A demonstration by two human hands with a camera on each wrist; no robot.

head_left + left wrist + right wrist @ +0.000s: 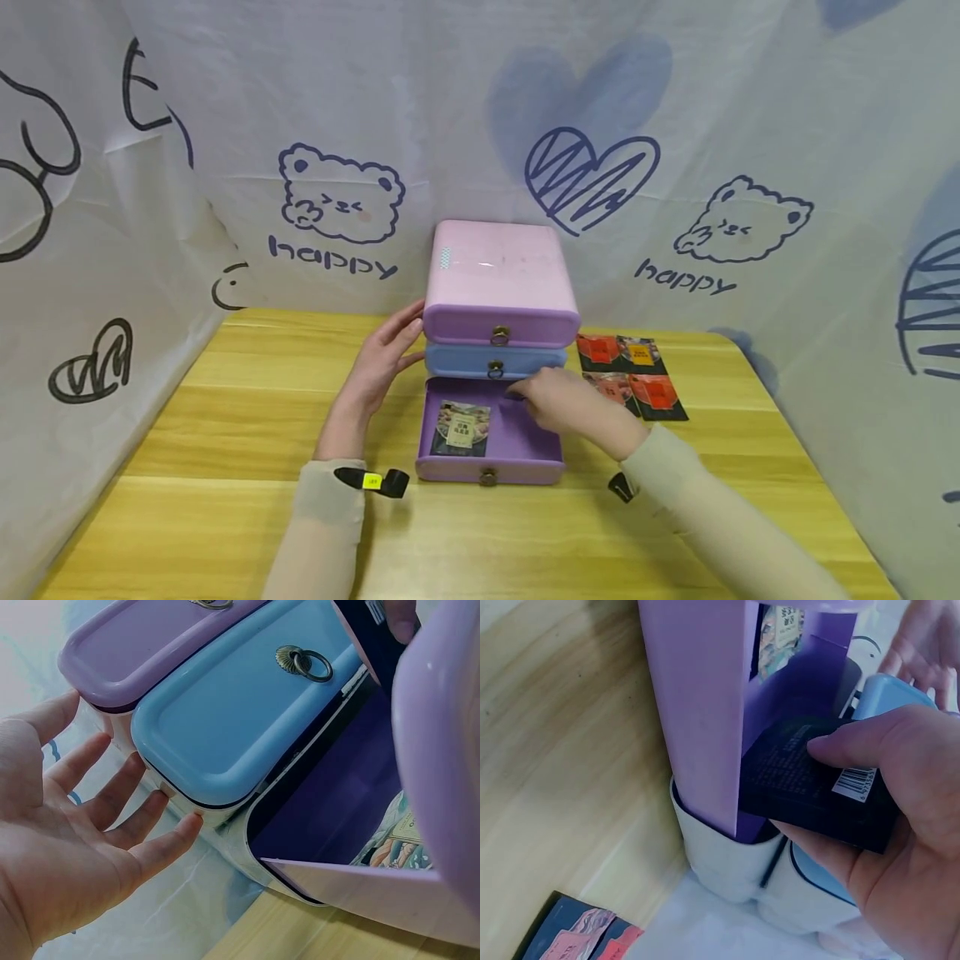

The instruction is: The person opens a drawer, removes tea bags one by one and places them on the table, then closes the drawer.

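Note:
A small three-tier drawer cabinet (502, 271) stands at the back of the table, its bottom purple drawer (488, 472) pulled out. Inside that drawer, on the left, lies a flat food packet (461, 427) with a pale label. My right hand (573, 404) is over the drawer's right side. Between thumb and fingers it pinches a dark packet (810, 784), whose barcode side shows in the right wrist view; the head view mostly hides it. The fingertips of my left hand (82, 825) rest against the cabinet's left side, fingers spread and lightly bent.
The blue middle drawer (459, 362) and the purple top drawer (457, 325) are closed, each with a ring pull. Several red and dark packets (657, 393) lie on the wooden table (247, 517) right of the cabinet. A printed white curtain (465, 125) hangs behind.

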